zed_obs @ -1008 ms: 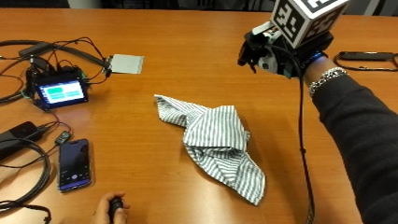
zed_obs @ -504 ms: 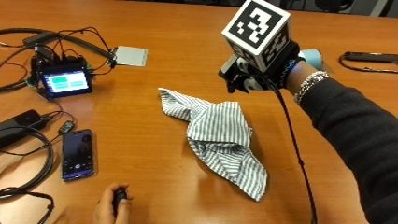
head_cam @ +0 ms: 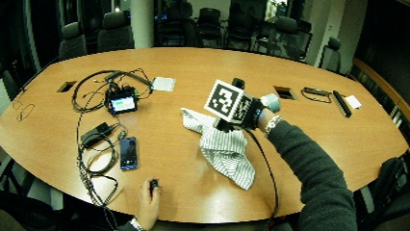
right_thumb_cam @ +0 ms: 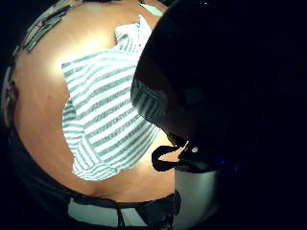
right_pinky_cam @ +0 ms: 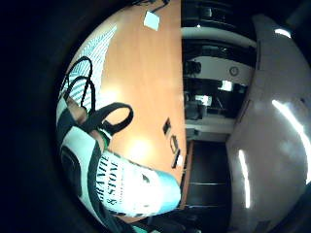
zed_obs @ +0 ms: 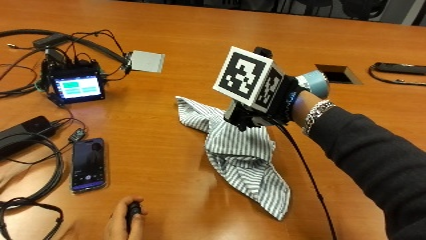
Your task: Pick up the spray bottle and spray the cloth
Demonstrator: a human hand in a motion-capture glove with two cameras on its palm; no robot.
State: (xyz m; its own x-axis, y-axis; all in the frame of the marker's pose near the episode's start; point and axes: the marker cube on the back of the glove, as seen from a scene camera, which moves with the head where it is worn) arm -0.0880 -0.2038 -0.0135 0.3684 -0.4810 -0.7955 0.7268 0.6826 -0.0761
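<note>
Spray bottle [right_pinky_cam: 131, 191] mostly hidden, fingers [zed_obs: 249, 121] grasping it above striped cloth [zed_obs: 243, 157]

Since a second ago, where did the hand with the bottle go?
The gloved right hand, gripping the spray bottle, came in from the far right side of the table and now hangs right over the striped cloth. The cloth lies crumpled where it was, and the phone and the small screen have not moved either.
</note>
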